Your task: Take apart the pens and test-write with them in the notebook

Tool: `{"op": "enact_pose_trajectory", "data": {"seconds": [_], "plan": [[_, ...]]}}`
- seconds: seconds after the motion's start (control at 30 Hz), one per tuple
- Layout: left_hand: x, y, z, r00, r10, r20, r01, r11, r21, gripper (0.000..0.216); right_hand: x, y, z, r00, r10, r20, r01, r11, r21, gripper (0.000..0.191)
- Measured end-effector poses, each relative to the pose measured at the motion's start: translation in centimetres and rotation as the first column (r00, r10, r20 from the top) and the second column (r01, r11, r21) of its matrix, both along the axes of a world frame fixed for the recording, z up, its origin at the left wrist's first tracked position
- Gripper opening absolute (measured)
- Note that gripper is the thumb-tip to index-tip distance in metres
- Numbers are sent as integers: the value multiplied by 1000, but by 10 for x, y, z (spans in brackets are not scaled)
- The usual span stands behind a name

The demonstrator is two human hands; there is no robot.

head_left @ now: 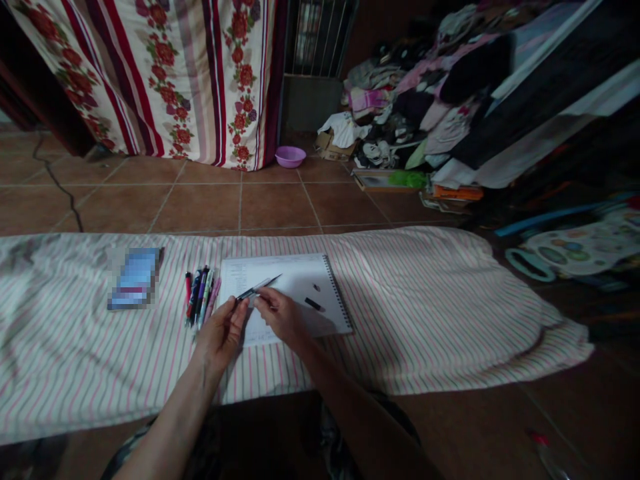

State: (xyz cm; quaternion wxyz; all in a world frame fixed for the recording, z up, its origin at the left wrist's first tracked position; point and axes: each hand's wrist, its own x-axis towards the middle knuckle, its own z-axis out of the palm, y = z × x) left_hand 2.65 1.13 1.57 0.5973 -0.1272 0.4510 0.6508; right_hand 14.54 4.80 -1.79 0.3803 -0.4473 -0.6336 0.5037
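Both hands meet over a spiral notebook (300,280) lying on a striped mattress (425,300). My left hand (223,333) and my right hand (277,312) each pinch one end of a slim pen (257,288) held just above the page. Two small dark pen parts (315,304) lie loose on the paper to the right of my right hand. Several coloured pens (200,297) lie side by side on the mattress just left of the notebook, close to my left hand.
A blurred blue flat object (134,279) lies on the mattress at the left. Beyond it is tiled floor (210,200), a purple bowl (291,157), a flowered hanging cloth (190,73) and a heap of clothes (425,100) at the right. Toys (580,250) lie at the far right.
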Motion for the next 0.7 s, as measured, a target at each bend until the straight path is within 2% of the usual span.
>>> {"op": "enact_pose_trajectory", "data": {"seconds": [0.1, 0.23, 0.33, 0.4, 0.5, 0.57, 0.7], "plan": [[7, -1, -1, 997, -25, -68, 27, 999, 26, 22, 1, -1, 2, 997, -6, -83, -4, 992, -129, 21], [11, -2, -3, 984, -86, -156, 92, 995, 37, 20, 5, 0, 6, 990, -48, -129, 32, 992, -122, 19], [10, -6, -4, 944, -200, -263, 227, 971, 78, 11, 8, 1, 7, 988, -74, -138, 58, 992, -116, 19], [9, -9, -4, 892, -267, -364, 323, 941, 101, 7, 10, 1, 7, 989, -78, -128, 65, 992, -108, 22], [8, -12, -3, 813, -322, -486, 413, 906, 91, 27, 10, 1, 8, 993, -72, -92, 67, 996, -56, 22], [8, -12, -2, 751, -340, -566, 462, 883, 82, 34, 9, 0, 8, 996, -58, -71, 57, 998, -16, 20], [7, -11, -5, 576, -322, -751, 524, 851, 36, 29, 6, 2, 7, 1000, -10, 0, 10, 999, 48, 20]]}}
